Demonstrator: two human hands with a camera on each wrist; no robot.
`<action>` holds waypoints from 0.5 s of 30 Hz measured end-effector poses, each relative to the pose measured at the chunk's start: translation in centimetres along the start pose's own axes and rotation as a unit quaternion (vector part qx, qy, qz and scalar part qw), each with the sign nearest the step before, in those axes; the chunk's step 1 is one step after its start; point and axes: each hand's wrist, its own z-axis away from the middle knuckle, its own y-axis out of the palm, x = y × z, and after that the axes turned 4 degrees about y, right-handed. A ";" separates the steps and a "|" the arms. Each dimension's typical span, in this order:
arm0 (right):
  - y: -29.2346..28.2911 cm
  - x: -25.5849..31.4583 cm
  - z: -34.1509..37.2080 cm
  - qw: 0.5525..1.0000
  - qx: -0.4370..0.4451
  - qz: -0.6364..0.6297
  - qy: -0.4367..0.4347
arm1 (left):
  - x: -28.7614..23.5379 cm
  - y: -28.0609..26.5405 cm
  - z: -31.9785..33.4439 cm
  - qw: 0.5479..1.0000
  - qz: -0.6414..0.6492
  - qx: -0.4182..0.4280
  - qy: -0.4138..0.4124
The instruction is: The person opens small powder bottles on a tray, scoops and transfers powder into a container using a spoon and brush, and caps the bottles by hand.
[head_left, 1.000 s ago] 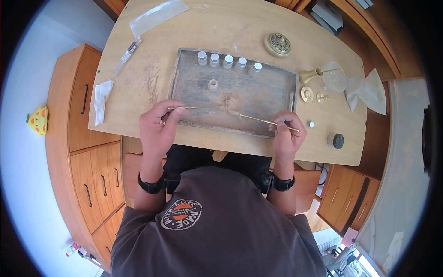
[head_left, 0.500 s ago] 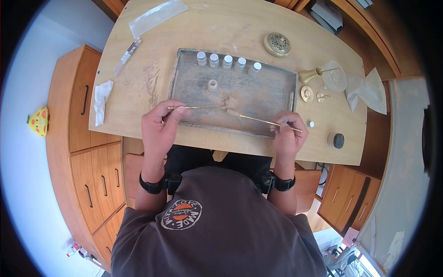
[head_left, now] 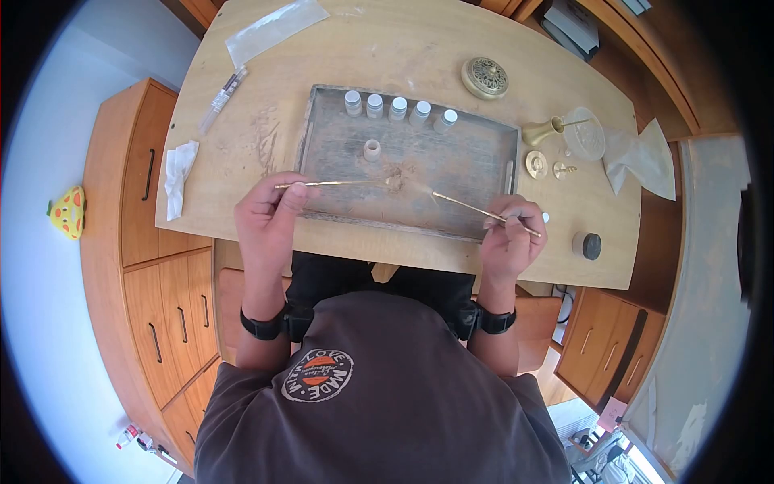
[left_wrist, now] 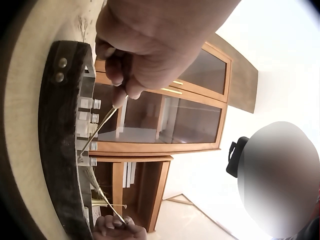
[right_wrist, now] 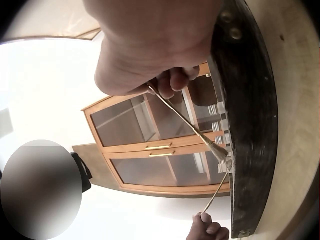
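Observation:
My left hand [head_left: 268, 211] pinches a slender brass spoon [head_left: 343, 183] between thumb and fingers, its tip at a small heap of brown powder [head_left: 407, 171] on the dark wooden tray [head_left: 476, 173]. In my right hand [head_left: 514, 240] is a thin brush [head_left: 472, 206] with a brass handle, gripped near its back end. Pale bristles [right_wrist: 218, 151] point toward the spoon's tip, just right of it in the head view. Behind the powder stands a small open jar [head_left: 372, 150]. Several capped vials [head_left: 398, 108] line the tray's far side.
Right of the tray are a brass vase [head_left: 542, 131], small brass pieces [head_left: 536, 164], a clear dish [head_left: 584, 135] and a dark-lidded jar [head_left: 587, 245]. A pierced brass lid [head_left: 485, 78] lies behind. To the left are a tissue [head_left: 180, 177] and a clear tube [head_left: 222, 98].
The brush has drawn away to the right from the spoon's tip, where its bristles were close before. My left hand has shifted slightly left with the spoon. The vials and jar stay put.

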 end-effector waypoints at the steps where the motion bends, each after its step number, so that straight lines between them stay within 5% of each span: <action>1: 0.2 0.2 0.0 1.000 -0.019 0.006 0.011 | -0.1 0.0 0.0 1.000 0.003 -0.009 0.005; 15: 0.6 0.4 0.1 0.997 -0.055 0.027 0.049 | -0.9 -1.1 -1.6 0.992 0.005 -0.104 0.065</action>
